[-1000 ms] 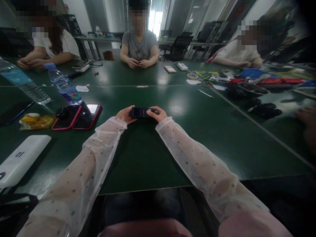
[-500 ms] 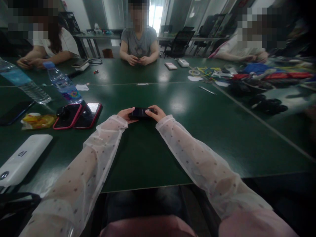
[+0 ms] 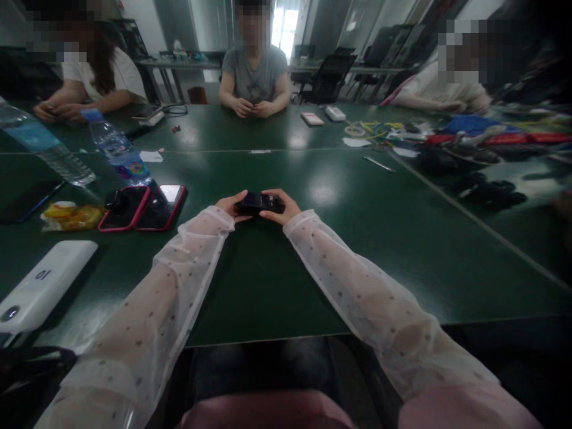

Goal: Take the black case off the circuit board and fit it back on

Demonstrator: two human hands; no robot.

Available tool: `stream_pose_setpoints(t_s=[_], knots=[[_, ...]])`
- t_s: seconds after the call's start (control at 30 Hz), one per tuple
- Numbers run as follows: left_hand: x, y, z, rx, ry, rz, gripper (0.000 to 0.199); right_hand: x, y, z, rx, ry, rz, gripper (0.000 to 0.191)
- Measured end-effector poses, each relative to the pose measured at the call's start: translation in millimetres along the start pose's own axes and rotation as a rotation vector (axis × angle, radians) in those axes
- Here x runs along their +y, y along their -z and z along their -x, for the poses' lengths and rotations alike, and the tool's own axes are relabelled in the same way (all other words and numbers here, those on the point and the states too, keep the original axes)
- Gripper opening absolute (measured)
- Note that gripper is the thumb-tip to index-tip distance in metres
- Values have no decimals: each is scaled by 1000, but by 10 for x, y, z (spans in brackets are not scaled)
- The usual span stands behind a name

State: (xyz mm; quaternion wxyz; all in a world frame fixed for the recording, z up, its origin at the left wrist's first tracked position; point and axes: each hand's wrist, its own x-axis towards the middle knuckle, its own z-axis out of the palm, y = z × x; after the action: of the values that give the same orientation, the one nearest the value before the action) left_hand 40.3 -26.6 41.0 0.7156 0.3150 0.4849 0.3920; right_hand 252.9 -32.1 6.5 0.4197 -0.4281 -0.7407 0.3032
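Device [image 3: 252, 205], black and compact, is clasped end to end in the grip of left hand [image 3: 229, 206] and right hand [image 3: 288, 208] over the green worktop [image 3: 268, 286], red-edged phone [image 3: 159, 208] at nine o'clock; likely light, stiff, slick-faced, best held by its ends.

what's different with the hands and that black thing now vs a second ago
The right hand has shifted its grip on the black device: its thumb, earlier on the top face, now lies at the near edge, with a finger at the far edge. Nothing was let go. The left hand stays on the left end; the white power bank and blue-capped bottle stay put.
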Motion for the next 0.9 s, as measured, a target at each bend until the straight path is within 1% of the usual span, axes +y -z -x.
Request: stream_pose_setpoints(t_s=[0.17, 0.47, 0.6, 0.67, 0.77, 0.9], knots=[[17, -25, 42, 34, 10, 25, 53, 84, -32, -30, -11, 27, -24, 61], [-20, 35, -56, 3, -13, 16, 49, 61, -31, -24, 4, 11, -27, 59], [-29, 80, -71, -59, -3, 35, 48, 65, -32, -29, 17, 5, -21, 58], [-37, 114, -94, -99, 12, 40, 51, 72, -37, -36, 30, -4, -28, 58], [-45, 152, -131, -135, 29, 38, 57, 86, -41, -53, 44, -27, -73, 61], [-43, 156, -139, -125, 52, 70, 59, 92, -16, -80, 67, -87, -225, 68]])
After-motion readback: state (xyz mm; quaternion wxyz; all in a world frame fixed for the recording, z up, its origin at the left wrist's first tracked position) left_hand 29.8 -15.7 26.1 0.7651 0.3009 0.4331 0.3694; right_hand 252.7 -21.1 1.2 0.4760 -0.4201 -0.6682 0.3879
